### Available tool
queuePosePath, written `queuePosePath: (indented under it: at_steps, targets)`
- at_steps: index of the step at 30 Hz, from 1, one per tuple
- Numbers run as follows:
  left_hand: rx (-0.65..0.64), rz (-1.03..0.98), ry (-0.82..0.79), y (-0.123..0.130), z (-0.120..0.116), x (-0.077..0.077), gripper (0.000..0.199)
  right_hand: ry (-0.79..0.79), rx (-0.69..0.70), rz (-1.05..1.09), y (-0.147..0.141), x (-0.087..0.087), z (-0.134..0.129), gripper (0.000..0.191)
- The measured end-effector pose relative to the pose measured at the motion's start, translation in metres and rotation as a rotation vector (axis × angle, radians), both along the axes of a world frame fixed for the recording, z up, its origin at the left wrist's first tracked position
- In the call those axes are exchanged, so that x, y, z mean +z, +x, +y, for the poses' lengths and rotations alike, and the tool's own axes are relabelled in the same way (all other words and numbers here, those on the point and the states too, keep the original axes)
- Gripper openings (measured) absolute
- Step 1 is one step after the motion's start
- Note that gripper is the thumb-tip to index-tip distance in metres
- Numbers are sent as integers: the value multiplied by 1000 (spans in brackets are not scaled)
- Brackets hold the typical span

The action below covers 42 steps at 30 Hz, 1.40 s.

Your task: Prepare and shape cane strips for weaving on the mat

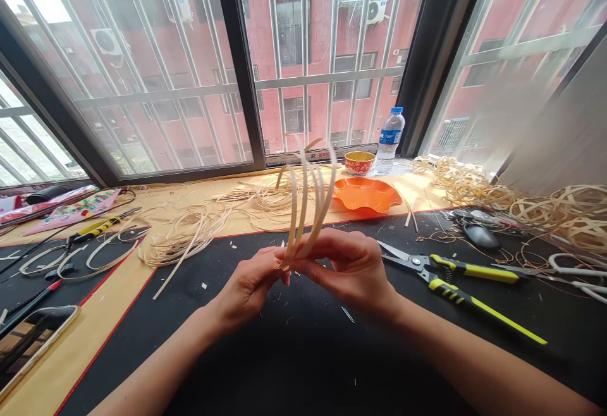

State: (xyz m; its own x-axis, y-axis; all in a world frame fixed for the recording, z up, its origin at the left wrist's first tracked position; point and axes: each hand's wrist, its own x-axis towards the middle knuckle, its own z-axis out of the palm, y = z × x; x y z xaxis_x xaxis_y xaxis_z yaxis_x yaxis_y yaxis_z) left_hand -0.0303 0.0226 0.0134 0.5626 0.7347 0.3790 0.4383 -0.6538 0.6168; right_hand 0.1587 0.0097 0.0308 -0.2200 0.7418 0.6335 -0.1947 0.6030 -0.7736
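Note:
Several pale, flat strips rise in a curved bunch above my two hands, their upper ends blurred. My left hand pinches the base of the bunch from the left. Against it on the right, my right hand is closed on the same strips, thumb and fingers meeting near their lower ends. The hands touch or nearly touch above the black mat. Fingers partly hide where the strips come together. To the right of my right hand lie yellow-and-black shears with their blades apart.
Coiled strips lie at the left. Behind my hands are an orange tray, a red bowl and a water bottle. Woven balls, a black mouse and white-handled scissors are at the right; a phone lies at the left.

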Motion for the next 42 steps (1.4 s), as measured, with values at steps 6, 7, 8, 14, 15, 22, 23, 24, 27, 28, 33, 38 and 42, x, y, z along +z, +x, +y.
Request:
queuePosePath:
  at_steps: [6, 7, 8, 14, 15, 22, 23, 24, 27, 28, 33, 38, 42]
  targets:
    - [-45, -55, -190, 3, -8, 1, 35, -243, 237, 1, 1, 4, 2, 31]
    - [-66, -56, -249, 4, -9, 2, 36, -275, 269, -27, 2, 5, 5, 30]
    - [-91, -58, -317, 6, -11, 4, 37, -298, 279, -50, 3, 6, 8, 28]
    - [-177, -244, -737, 14, -14, 15, 27, -427, 147, -7, 6, -1, 27, 25]
    - [-177, -268, -761, 14, -14, 16, 27, -440, 139, 1, 6, -2, 28, 26]
    - [-32, -316, -747, 18, -12, 7, 26, -470, 186, -26, 8, -3, 28, 25]
    - [-29, -360, -771, 18, -11, 4, 28, -487, 191, -22, 7, -3, 28, 25]
    - [-27, -401, -797, 19, -10, 1, 29, -508, 191, -18, 6, -5, 28, 27]
    - [-12, -463, -844, 19, -7, -7, 32, -560, 156, -7, 3, -10, 30, 32]
    - [-7, -464, -842, 18, -5, -9, 33, -568, 134, -5, 3, -13, 32, 32]
    - [-28, -411, -782, 15, -1, -8, 28, -564, 75, 2, 2, -17, 35, 28]
    - [29, -357, -706, 16, 1, -10, 24, -533, 167, -52, 0, -18, 32, 25]
    - [30, -322, -724, 14, 4, -13, 28, -528, 175, -102, 1, -24, 36, 25]
